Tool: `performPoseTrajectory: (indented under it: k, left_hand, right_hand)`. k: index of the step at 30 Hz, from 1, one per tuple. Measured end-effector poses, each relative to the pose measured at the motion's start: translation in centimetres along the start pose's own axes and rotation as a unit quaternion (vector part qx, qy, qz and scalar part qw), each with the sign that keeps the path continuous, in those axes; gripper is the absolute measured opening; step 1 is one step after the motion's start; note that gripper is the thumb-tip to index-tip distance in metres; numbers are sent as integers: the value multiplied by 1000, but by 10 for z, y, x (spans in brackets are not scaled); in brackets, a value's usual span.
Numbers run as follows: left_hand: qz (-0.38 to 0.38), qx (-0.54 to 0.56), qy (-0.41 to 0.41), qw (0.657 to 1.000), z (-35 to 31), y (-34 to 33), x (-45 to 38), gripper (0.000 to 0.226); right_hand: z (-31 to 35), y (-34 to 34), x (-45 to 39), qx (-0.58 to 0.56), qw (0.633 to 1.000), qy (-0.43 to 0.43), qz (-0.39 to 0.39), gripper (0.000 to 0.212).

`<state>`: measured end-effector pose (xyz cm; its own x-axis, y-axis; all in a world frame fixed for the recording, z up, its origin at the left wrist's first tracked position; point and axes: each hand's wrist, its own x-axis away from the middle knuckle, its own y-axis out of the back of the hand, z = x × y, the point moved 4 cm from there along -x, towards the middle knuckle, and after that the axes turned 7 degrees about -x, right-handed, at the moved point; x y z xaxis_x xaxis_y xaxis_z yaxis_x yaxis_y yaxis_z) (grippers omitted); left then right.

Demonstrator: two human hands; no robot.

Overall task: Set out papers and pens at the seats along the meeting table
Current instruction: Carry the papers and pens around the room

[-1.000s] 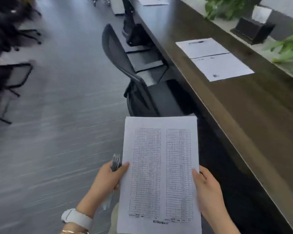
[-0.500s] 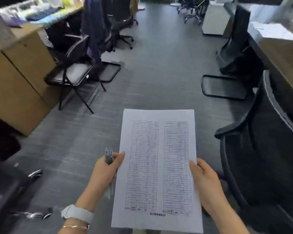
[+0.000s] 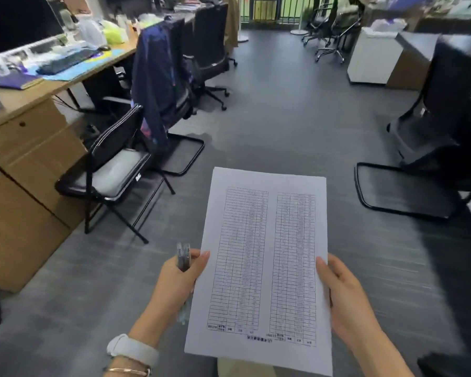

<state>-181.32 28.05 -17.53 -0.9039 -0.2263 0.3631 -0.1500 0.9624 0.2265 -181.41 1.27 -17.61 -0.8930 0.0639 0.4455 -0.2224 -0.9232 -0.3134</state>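
A white sheaf of papers (image 3: 267, 262) printed with two table columns is held in front of me over the grey floor. My left hand (image 3: 174, 281) grips its left edge with the thumb on top and also holds a bunch of pens (image 3: 183, 257) whose ends stick up above the fist. My right hand (image 3: 343, 292) grips the papers' right edge. How many sheets there are cannot be told. The meeting table's dark corner (image 3: 416, 40) shows only at the far right.
A black sled-base chair (image 3: 430, 137) stands at the right by the table. On the left are a black folding chair (image 3: 112, 170), a chair draped with a dark jacket (image 3: 158, 88), and a wooden desk (image 3: 25, 126) with a keyboard and monitor. Grey floor (image 3: 278, 115) runs ahead.
The view has swung left, away from the meeting table and its laid-out sheets, toward the aisle and office desks. Both hands keep the same hold on the papers and pens.
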Motion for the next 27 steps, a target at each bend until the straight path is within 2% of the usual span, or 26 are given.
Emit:
performPoseTrajectory:
  k: [5, 8, 14, 19, 27]
  left_hand:
    - [13, -11, -2, 1000, -97, -40, -146, 15]
    - [38, 3, 15, 999, -138, -74, -222, 16]
    - [70, 15, 11, 997, -218, -167, -420, 18]
    - [110, -10, -8, 994, -313, -240, -595, 21]
    - [153, -40, -16, 987, -443, -381, -814, 24]
  right_hand:
    - [90, -26, -131, -23, 1000, -11, 2, 27]
    - [135, -29, -206, -11, 1000, -6, -22, 25]
    - [220, -27, -410, 66, 992, 43, -95, 26]
    - [321, -30, -571, 72, 987, 59, -128, 26]
    - [468, 4, -785, 83, 975, 74, -190, 28]
